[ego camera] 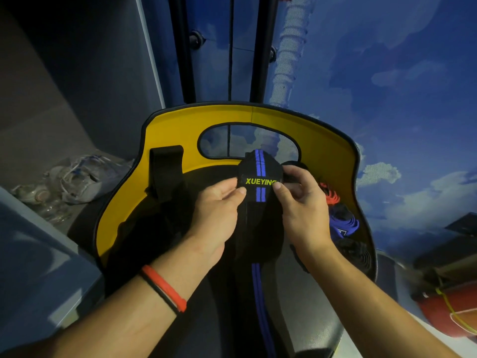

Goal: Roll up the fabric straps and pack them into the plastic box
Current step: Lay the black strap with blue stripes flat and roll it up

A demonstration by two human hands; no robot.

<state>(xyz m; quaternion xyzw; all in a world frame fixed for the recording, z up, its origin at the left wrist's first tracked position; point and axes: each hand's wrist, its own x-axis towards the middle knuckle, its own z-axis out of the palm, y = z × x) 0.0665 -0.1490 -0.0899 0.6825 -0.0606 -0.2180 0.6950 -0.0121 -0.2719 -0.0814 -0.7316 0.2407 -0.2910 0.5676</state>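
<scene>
- Left hand (219, 202) is pinching the left edge of the black strap (259, 166), thumb and forefinger closed beside its "XUEYING" label.
- Right hand (302, 202) is gripping the right edge, thumb on front, fingers curled behind.
- Strap is being held above the black seat pad of a yellow chair (167, 130), its blue-striped tail hanging toward 6 o'clock.
- Red strap (329, 193), blue strap (343, 222) and black roll (353, 251) are lying on the seat at 3 to 4 o'clock of the hands.
- Another black band (165, 171) is hanging at 9 o'clock.

The strap (259, 166) runs off the bottom edge
</scene>
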